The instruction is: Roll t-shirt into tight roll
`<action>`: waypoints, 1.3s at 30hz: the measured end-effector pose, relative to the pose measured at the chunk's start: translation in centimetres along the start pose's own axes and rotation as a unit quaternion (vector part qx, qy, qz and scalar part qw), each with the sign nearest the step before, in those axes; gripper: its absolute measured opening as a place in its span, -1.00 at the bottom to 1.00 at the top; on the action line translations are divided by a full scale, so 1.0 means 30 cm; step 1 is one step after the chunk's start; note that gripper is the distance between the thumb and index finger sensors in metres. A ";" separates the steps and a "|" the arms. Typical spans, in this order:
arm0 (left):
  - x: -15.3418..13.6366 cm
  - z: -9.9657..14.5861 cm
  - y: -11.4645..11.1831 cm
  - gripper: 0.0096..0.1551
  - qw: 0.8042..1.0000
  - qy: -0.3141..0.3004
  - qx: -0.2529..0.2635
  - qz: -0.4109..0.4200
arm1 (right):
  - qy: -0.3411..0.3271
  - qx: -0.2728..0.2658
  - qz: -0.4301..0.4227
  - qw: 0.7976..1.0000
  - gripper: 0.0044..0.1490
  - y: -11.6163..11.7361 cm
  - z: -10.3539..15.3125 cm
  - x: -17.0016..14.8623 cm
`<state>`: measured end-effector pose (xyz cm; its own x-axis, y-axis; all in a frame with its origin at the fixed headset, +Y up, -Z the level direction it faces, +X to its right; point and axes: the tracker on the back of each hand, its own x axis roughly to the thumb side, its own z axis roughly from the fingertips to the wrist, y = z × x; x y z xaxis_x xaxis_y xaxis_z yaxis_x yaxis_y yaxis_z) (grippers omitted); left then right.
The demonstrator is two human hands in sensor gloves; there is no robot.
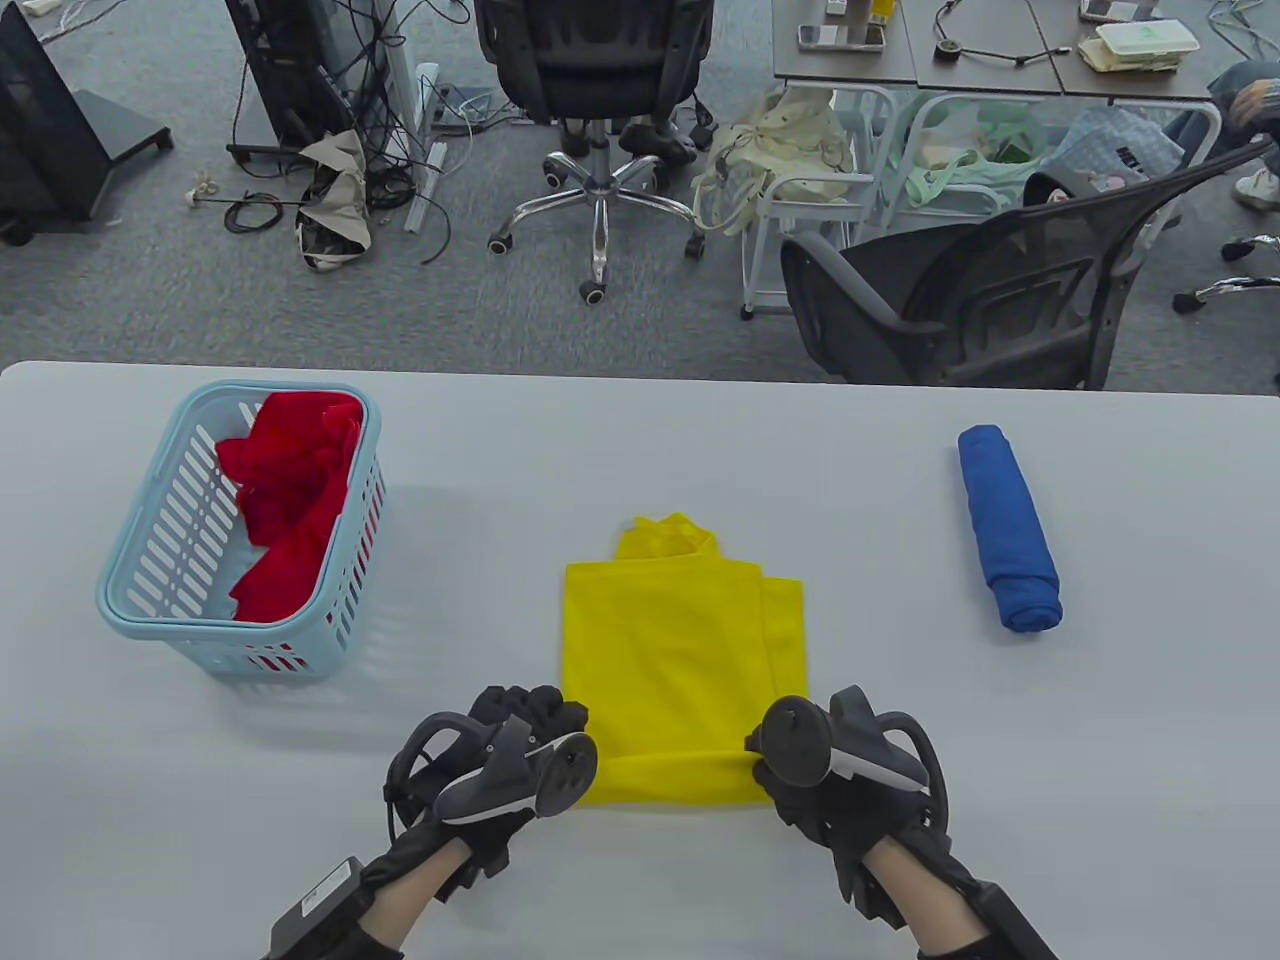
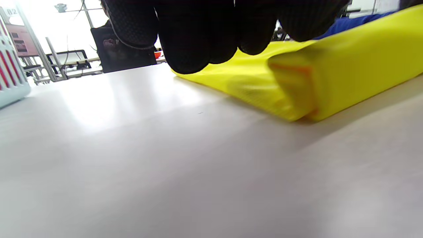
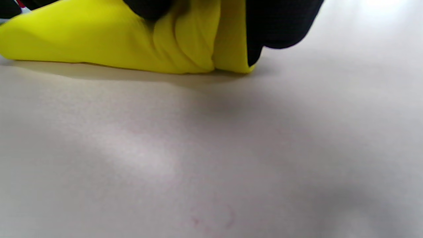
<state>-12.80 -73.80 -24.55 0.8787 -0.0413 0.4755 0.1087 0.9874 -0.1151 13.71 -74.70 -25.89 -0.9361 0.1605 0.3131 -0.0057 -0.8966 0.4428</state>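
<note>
The near hem of the folded bright yellow cotton t-shirt [image 1: 680, 660] is held at both ends of a first low turn. At the right end the fabric is pinched between the fingers of the right hand [image 1: 830, 770], bunched pleats being gathered under the glove in the right wrist view. At the left end the curled fingers [image 2: 198, 39] of the left hand [image 1: 510, 760] are pressed onto the shirt just behind the turned edge; whether cloth is truly enclosed there cannot be told.

The shirt is laid flat in the middle of the pale grey worktop [image 1: 1100, 800], collar away from the person, the started roll along its near edge.

Several failures can be judged likely. A loose, hollow core may be formed, since the first turn looks soft and open at its left end. If one hand is advanced faster, a cone rather than a cylinder would be produced. The offset layer along the right side could slip out and be left trailing.

A finished blue fabric roll [image 1: 1008, 525] lies well apart to the right, and a pale blue plastic basket [image 1: 150, 590] holding red cloth [image 1: 290, 500] to the left.
</note>
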 end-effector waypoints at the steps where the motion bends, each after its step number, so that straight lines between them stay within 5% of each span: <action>1: 0.022 0.010 0.010 -0.34 1.000 -0.016 0.007 0.018 | 0.001 0.001 -0.002 1.000 -0.50 0.000 -0.001 -0.001; 5: 0.111 0.026 -0.011 -0.30 0.992 -0.127 0.000 -0.014 | 0.000 -0.002 0.000 1.000 -0.50 0.002 0.000 0.001; 10: 0.134 -0.019 -0.072 -0.21 0.985 -0.112 -0.028 -0.125 | 0.001 -0.004 -0.001 1.000 -0.50 0.000 0.004 0.002; 13: 0.110 -0.025 -0.067 -0.21 0.991 -0.109 -0.034 -0.071 | 0.023 -0.018 -0.010 1.000 -0.48 -0.010 0.018 -0.012; 17: 0.091 -0.025 -0.062 -0.22 0.991 -0.105 -0.032 -0.072 | 0.127 -0.098 0.171 0.972 -0.33 -0.054 0.068 0.004; 19: 0.077 -0.027 -0.063 -0.20 0.991 -0.100 -0.031 -0.084 | 0.103 -0.113 0.135 0.979 -0.32 -0.071 0.088 0.018; 22: 0.054 -0.037 -0.071 -0.17 0.993 -0.094 -0.027 -0.070 | -0.025 -0.085 0.032 0.996 -0.34 -0.054 0.078 0.063; 26: 0.058 -0.042 -0.071 -0.21 0.994 -0.084 -0.017 -0.066 | -0.008 0.007 0.140 0.990 -0.04 0.053 0.014 0.097; 31: 0.065 -0.038 -0.063 -0.27 0.988 -0.063 0.000 -0.137 | -0.001 -0.020 0.131 0.991 -0.17 0.044 0.007 0.091; 39: 0.030 -0.041 -0.039 -0.51 0.997 -0.047 -0.003 -0.067 | -0.010 -0.030 0.101 0.994 -0.45 0.018 0.006 0.089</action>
<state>-11.55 -75.18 -25.05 0.8091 -0.1577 0.5661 0.2246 0.9732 -0.0498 11.27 -74.69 -24.65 -0.9131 -0.0188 0.4072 0.1613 -0.9341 0.3185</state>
